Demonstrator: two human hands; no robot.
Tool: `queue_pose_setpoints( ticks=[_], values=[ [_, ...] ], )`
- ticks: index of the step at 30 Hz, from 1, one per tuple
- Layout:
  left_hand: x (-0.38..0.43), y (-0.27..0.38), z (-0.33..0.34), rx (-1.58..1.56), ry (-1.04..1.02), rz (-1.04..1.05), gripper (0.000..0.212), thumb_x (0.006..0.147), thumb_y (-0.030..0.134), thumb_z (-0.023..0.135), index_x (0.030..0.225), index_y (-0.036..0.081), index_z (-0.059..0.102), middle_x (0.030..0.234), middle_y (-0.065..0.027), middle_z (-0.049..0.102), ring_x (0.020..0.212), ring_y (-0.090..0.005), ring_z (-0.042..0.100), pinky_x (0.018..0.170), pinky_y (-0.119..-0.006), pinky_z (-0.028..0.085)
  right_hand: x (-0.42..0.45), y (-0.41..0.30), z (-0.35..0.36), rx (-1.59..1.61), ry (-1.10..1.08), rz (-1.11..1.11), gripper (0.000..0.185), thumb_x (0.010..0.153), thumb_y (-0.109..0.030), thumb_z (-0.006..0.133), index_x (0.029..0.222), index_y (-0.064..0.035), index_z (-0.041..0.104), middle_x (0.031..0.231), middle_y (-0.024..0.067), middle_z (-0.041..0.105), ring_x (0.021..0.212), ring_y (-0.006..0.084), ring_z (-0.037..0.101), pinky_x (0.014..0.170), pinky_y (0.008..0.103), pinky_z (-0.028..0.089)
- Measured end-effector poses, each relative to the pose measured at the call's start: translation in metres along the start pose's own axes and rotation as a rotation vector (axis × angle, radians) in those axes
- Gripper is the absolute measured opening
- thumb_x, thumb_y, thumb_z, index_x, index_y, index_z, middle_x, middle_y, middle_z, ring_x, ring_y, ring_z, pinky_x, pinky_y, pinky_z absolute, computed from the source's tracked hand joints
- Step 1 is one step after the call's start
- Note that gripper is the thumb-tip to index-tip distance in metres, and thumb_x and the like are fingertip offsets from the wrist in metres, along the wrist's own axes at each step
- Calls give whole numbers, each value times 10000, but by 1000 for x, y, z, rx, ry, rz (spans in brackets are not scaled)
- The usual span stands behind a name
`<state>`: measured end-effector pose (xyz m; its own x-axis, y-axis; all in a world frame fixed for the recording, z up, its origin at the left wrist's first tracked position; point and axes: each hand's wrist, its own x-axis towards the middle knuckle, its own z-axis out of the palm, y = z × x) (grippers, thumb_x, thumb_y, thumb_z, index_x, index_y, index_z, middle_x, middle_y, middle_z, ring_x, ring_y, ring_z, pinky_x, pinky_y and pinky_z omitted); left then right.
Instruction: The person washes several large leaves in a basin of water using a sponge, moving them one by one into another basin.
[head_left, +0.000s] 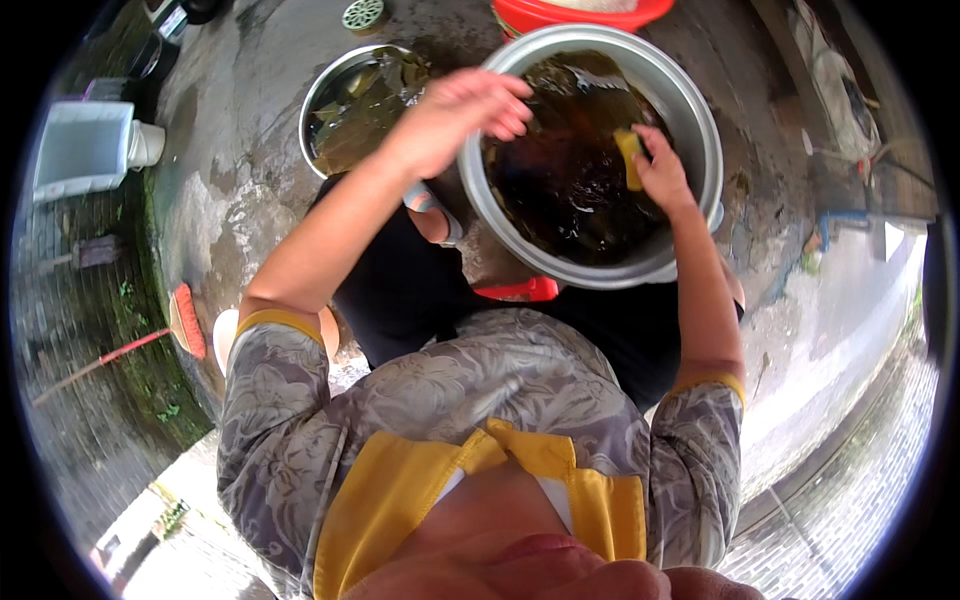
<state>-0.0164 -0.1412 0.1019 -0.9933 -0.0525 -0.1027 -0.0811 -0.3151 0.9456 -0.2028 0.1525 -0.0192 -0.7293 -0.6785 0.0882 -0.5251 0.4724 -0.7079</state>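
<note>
A large round metal basin (709, 127) holds dark water with broad brown-green leaves (585, 75) in it. My right hand (664, 165) is over the basin's right side, its fingers closed on a yellow sponge (630, 159). Above the left rim hangs my left hand (480, 105), blurred, its fingers somewhat bent; nothing plainly shows in it. Left of the large basin stands a smaller metal basin (306, 124) with large wet leaves (352, 120) in water, partly hidden behind my left forearm.
Beyond the large basin is a red plastic basin (581, 16) with pale contents. A red plastic object (525, 289) lies near my legs. At the left are a pale plastic bin (82, 146), a white bucket (146, 144) and a red-bristled broom (187, 321). The concrete floor looks wet.
</note>
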Motion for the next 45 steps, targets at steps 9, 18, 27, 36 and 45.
queue_pose_setpoints(
  ticks=[9,18,27,36,45],
  values=[
    [57,-179,162,1061,-196,116,417,783,84,612,1188,73,513,1251,-130,486,1165,-311,469,970,-370,394,-22,15,-53,510,203,102,438,824,37,542,1239,-60,440,999,71,577,912,136,555,823,267,437],
    [105,-197,194,1640,-211,-95,831,763,341,664,1440,187,208,1466,-208,157,1368,-390,126,1046,-614,154,-29,14,-58,619,267,47,432,816,38,542,1226,-63,458,956,41,540,858,112,513,776,245,434],
    [164,-175,155,1546,-527,-140,569,837,560,492,1273,195,513,1275,-189,447,1100,-332,490,957,-395,397,-20,9,-57,855,364,-27,409,832,3,545,1226,-32,441,995,53,577,887,117,518,814,250,423],
    [90,-154,109,1518,-1005,354,398,761,184,645,1147,141,557,1151,-53,545,1097,-261,495,917,-425,429,-21,16,-56,801,346,-6,423,826,-25,564,1233,-39,449,930,17,549,848,98,486,793,232,409],
    [74,-187,149,1861,-956,243,406,823,102,512,1227,101,478,1121,-65,495,1140,-232,416,1037,-467,305,-24,15,-55,830,379,23,401,837,-6,557,1223,-35,454,958,34,572,863,106,506,805,235,413]
  ],
)
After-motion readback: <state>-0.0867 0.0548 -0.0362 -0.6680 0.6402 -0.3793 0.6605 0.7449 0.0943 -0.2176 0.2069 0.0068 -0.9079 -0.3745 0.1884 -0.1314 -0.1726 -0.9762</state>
